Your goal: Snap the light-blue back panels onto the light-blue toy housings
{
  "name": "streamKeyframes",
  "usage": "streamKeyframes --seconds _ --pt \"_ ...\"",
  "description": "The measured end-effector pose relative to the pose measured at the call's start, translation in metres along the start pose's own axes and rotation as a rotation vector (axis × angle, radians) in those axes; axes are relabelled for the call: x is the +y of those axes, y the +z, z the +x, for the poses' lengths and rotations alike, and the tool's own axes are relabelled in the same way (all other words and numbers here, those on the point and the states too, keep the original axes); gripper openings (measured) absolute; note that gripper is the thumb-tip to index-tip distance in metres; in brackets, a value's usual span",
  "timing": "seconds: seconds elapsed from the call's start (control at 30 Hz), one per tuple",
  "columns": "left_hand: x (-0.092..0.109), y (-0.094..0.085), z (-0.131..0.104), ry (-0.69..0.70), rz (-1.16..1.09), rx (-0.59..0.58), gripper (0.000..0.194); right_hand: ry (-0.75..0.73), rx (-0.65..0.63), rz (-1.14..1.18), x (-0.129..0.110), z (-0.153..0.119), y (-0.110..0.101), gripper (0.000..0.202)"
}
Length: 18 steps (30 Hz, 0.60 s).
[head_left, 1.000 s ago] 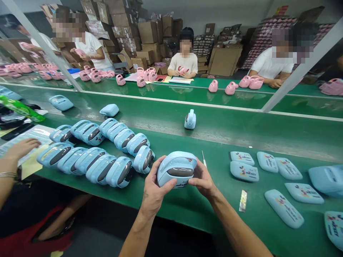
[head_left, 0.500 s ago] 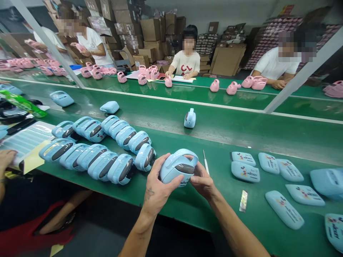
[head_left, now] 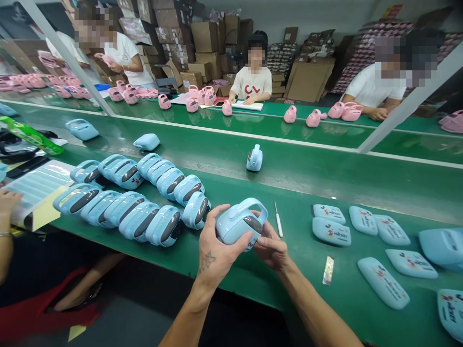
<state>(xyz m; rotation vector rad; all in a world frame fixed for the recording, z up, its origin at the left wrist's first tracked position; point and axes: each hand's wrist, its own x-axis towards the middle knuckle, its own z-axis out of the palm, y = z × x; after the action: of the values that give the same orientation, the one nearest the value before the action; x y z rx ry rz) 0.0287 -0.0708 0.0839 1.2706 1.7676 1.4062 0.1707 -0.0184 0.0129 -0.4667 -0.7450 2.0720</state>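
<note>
Between my two hands is a light blue plastic housing (head_left: 231, 224) with a carrying handle on top and a dark glossy panel. My left hand (head_left: 220, 246) wraps its left side, thumb across the front. On the right side my right hand (head_left: 272, 246) grips it, thumb near the lower front edge. The housing is held above the green table edge, and its underside is hidden. Just beyond my right hand lies a thin white-handled screwdriver (head_left: 278, 220). Close to my left fingers stands another blue housing (head_left: 195, 209), at the end of two rows of several like it.
Several printed blue cover plates (head_left: 332, 231) lie at right, beside a small shiny strip (head_left: 328, 271). A lone blue housing (head_left: 254, 158) stands on the conveyor belt (head_left: 307, 171). A co-worker's hand (head_left: 9, 202) rests near papers at left. People opposite sit behind pink housings (head_left: 290, 114).
The held housing has turned slightly in my hands, its dark panel now facing more to the right. The conveyor housings have shifted slightly left in view.
</note>
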Motion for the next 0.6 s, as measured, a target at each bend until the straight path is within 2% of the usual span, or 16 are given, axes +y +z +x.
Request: streamKeyframes --seconds 0.23,0.4,0.6 --pt "0.002 0.007 0.002 0.147 0.116 0.108 0.060 0.034 0.088 0.072 0.023 -0.008 0.005 0.064" --pt "0.004 0.007 0.003 0.197 0.152 0.111 0.053 0.030 0.109 0.074 0.029 -0.011 0.010 0.069" --pt "0.005 0.004 0.004 0.220 0.112 0.059 0.046 0.007 0.123 0.017 0.031 -0.017 0.012 0.072"
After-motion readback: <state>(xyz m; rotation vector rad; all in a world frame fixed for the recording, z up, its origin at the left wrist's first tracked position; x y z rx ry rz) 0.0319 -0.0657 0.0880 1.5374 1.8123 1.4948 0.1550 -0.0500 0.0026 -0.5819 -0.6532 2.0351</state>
